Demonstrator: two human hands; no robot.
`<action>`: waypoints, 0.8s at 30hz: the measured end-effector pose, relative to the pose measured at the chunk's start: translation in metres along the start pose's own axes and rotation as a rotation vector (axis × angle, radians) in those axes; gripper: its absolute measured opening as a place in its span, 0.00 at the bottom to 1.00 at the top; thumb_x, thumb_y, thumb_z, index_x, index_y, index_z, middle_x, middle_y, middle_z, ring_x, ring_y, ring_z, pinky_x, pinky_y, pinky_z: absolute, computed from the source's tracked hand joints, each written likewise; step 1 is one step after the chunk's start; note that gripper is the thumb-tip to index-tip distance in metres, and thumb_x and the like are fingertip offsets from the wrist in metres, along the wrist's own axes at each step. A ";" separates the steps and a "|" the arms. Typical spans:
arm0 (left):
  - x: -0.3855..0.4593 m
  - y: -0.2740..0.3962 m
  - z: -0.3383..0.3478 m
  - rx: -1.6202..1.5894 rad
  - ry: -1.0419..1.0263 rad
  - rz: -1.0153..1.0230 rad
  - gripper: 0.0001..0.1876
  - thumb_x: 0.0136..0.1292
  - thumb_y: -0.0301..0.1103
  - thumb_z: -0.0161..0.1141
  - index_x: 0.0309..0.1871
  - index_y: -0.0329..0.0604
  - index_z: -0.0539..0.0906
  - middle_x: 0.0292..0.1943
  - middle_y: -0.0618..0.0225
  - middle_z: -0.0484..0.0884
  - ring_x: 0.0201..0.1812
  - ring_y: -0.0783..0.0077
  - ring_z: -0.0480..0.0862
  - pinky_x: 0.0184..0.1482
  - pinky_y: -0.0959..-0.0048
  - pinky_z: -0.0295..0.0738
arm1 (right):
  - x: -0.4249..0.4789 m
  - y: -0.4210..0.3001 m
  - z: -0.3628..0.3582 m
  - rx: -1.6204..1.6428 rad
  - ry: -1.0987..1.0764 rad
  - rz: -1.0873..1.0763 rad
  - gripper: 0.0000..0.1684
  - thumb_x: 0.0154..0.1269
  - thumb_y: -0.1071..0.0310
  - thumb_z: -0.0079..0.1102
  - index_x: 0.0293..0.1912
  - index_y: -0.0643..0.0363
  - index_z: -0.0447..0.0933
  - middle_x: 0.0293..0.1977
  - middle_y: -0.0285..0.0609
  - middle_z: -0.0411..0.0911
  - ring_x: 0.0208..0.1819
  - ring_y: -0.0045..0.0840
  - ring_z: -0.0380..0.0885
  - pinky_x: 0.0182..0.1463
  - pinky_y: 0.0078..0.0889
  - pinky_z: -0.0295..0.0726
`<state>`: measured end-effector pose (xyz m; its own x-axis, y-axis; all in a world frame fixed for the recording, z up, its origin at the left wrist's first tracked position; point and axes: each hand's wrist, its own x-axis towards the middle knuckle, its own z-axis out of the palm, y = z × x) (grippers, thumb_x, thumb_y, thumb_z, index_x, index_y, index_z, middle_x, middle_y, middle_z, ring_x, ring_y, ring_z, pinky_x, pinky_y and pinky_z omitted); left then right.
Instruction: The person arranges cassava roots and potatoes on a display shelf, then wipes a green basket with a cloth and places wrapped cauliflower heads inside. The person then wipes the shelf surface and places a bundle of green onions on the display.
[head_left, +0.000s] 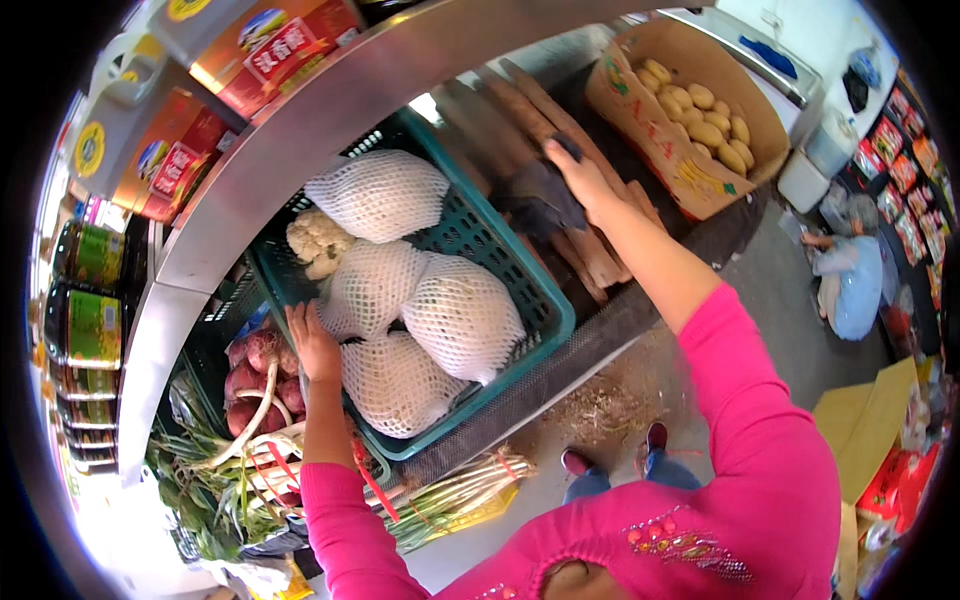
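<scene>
My right hand (579, 176) grips a dark cloth (536, 196), blurred as if moving, over several long brown root vegetables (525, 97). At the left side of a green plastic crate (559, 319), my left hand (313, 345) rests against the rim with its fingers extended. Inside the crate lie several cauliflowers in white foam netting (461, 319). One bare cauliflower head (319, 241) sits at the crate's far left. Just left of my left hand are red onions (259, 356).
A cardboard box of potatoes (701, 120) stands at the far right. A metal shelf edge (315, 112) crosses above the crate, with oil jugs (154, 146) on it. Bundled scallions (457, 491) lie below. A person (847, 270) is low at the right, near packaged goods.
</scene>
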<state>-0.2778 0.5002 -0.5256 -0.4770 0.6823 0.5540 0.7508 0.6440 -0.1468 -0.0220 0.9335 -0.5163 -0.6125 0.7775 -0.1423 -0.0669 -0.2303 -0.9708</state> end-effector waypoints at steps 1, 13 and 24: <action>-0.005 -0.006 -0.010 0.004 -0.016 0.005 0.28 0.52 0.14 0.46 0.60 0.33 0.70 0.61 0.50 0.67 0.69 0.44 0.58 0.70 0.54 0.56 | -0.037 -0.004 -0.011 0.116 0.034 0.142 0.44 0.57 0.32 0.56 0.55 0.65 0.73 0.45 0.47 0.79 0.46 0.32 0.77 0.53 0.33 0.73; 0.068 -0.058 0.030 0.446 -1.015 -0.014 0.23 0.60 0.31 0.57 0.60 0.42 0.72 0.53 0.56 0.77 0.60 0.56 0.74 0.54 0.49 0.74 | -0.182 0.062 -0.212 0.581 0.170 0.453 0.28 0.62 0.49 0.52 0.52 0.62 0.74 0.42 0.46 0.80 0.40 0.33 0.81 0.47 0.34 0.80; 0.091 0.240 -0.056 -0.621 -0.460 -0.337 0.08 0.61 0.24 0.53 0.42 0.41 0.80 0.28 0.64 0.82 0.31 0.76 0.82 0.31 0.78 0.76 | -0.097 0.077 -0.313 0.515 0.064 0.626 0.25 0.63 0.52 0.53 0.50 0.64 0.74 0.42 0.47 0.81 0.40 0.34 0.81 0.48 0.36 0.80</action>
<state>-0.1150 0.6972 -0.4647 -0.7581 0.6474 0.0784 0.5857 0.6231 0.5184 0.2782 1.0237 -0.6378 -0.6114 0.4436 -0.6553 -0.0904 -0.8618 -0.4990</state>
